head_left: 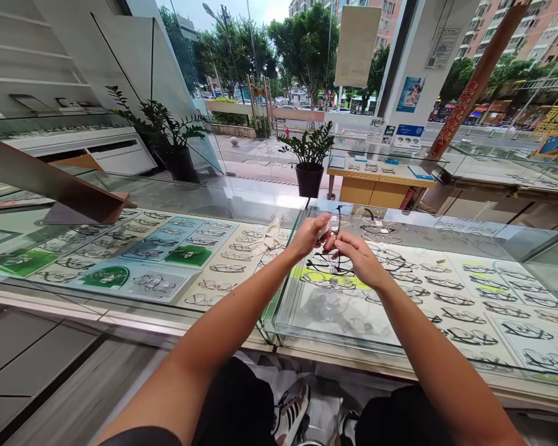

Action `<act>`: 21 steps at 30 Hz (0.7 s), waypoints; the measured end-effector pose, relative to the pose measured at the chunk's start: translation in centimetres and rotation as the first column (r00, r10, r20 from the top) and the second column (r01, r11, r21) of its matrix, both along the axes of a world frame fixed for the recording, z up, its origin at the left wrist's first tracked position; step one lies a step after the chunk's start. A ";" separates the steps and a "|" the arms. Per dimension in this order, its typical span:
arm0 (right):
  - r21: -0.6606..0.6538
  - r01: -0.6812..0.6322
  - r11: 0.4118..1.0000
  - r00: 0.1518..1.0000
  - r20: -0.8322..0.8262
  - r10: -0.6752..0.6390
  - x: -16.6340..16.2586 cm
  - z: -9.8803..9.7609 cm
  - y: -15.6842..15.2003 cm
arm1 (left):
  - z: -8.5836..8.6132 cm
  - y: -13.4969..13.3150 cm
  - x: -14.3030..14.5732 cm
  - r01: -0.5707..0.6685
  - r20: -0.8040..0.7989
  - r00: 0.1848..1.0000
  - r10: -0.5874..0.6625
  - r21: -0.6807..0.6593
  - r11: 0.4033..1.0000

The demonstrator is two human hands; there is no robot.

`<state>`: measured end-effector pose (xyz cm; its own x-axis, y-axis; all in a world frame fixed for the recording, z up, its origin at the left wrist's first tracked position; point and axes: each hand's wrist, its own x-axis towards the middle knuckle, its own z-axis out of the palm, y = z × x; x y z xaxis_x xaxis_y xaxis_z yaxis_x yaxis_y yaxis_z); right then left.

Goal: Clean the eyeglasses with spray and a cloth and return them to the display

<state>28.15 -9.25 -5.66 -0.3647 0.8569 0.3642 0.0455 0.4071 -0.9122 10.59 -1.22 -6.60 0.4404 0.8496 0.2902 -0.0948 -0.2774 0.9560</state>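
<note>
Both hands are raised over a glass display counter (242,204). My left hand (309,236) pinches a small white cloth against a pair of black-framed glasses (336,260). My right hand (359,257) is closed on the same glasses, its fingers curled round the frame. One thin black temple arm sticks up between the hands. Under the glass lie several rows of spectacle frames (469,297) on pale trays. A crumpled whitish cloth (270,236) lies on the glass left of my left hand.
Two potted plants (309,158) stand beyond the counter by the shop window. A wooden display table (381,183) sits behind. A brown sloped board (51,186) rests on the counter at left. My knees and sneakers (291,418) show below.
</note>
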 end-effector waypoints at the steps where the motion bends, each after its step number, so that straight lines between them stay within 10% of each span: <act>1: -0.005 -0.001 1.000 1.000 -0.013 0.001 0.1 0.0 0.1 | 0.1 -0.1 0.0 0.005 -0.008 1.000 -0.005 0.006 1.000; 17: -0.054 0.174 0.983 0.962 -0.206 -0.181 1.6 -0.4 1.8 | -0.9 -0.9 1.0 0.070 -0.141 0.988 -0.063 0.046 0.996; 21: -0.107 0.189 0.976 0.940 -0.268 -0.211 2.0 -0.1 1.9 | -0.4 0.9 -0.9 -0.120 -0.191 0.971 0.146 0.145 0.982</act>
<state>30.16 -7.37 -5.80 -0.0775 0.9319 0.3543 -0.1394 0.3418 -0.9294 9.67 -0.29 -6.95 0.3865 0.8647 0.3209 0.1406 -0.3991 0.9061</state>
